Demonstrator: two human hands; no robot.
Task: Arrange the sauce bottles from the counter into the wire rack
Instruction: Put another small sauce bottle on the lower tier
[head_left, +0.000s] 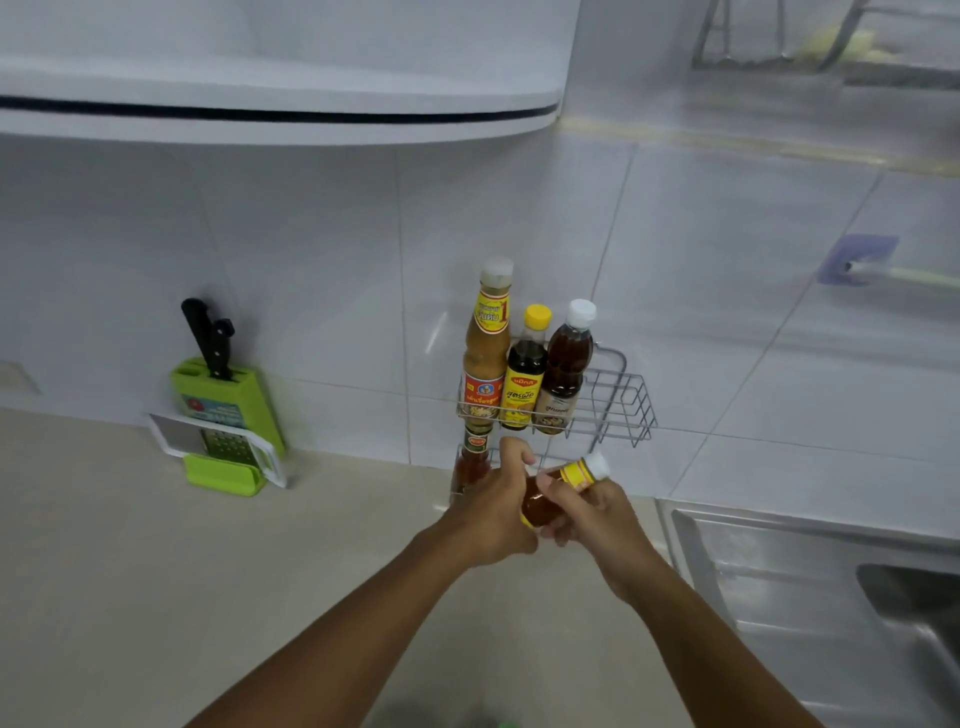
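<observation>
Both hands meet over the beige tabletop (130, 545): the left hand (493, 514) wraps the base of a tilted sauce bottle (558, 488), the right hand (597, 512) pinches its neck, white cap pointing right. Behind, on the white tiled wall (311, 260), the wire rack (618, 402) carries three upright bottles (524, 364) above, one red bottle (472, 462) below. Green knife block (228, 405) left, steel sink (831, 597) right.
</observation>
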